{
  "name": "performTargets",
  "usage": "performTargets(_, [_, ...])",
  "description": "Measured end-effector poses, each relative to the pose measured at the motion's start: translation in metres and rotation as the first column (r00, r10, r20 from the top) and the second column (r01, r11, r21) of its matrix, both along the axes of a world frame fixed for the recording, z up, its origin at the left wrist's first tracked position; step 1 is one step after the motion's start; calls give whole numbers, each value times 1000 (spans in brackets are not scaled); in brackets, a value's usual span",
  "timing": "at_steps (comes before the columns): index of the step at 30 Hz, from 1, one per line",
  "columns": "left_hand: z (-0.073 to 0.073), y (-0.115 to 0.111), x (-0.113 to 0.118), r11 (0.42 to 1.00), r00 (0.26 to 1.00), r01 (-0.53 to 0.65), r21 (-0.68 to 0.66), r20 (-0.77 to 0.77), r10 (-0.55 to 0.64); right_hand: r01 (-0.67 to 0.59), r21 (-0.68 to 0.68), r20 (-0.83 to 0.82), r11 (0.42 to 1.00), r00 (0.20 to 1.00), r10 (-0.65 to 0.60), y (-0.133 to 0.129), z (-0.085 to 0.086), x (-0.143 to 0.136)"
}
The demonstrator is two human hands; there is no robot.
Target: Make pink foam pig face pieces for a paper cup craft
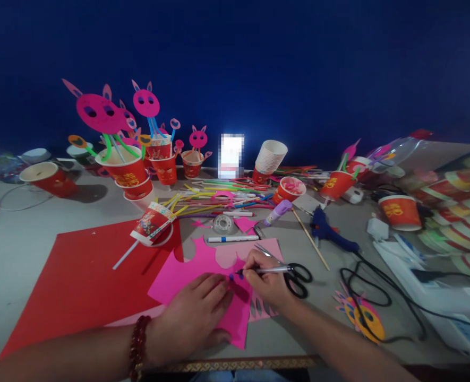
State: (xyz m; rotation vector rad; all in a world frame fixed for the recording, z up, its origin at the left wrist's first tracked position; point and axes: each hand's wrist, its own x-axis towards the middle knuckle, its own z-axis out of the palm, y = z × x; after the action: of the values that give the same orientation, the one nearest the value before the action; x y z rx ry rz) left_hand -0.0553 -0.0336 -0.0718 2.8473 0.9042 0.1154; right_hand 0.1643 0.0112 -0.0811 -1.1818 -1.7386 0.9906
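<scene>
My right hand [266,284] pinches a pen [276,269], its tip down at a magenta sheet [174,281] with round bites cut from its top edge. Small dark blue marks [231,277] show beside the tip. Fingers stretched out, my left hand [197,313] lies flat on the same sheet and covers its lower middle. Under the magenta sheet is a paler pink sheet [274,248] with pointed cut-outs along its lower part. Black-handled scissors [301,278] lie just right of my right hand, blades partly behind it.
A red sheet [91,270] lies at left, with a tipped paper cup [149,220] on it. Pink bunny-face figures [101,113] stand in red cups behind. Markers [232,239], a tape roll [223,224] and pipe cleaners lie mid-table. At right are a corded blue glue gun [330,231] and a power strip [463,331].
</scene>
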Motion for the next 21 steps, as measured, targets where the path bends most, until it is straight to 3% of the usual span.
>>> performTargets(21, [0,0,0,999,1000,2,-36,-14,-3,3,2,54,1000,999,-3,1,-2,0])
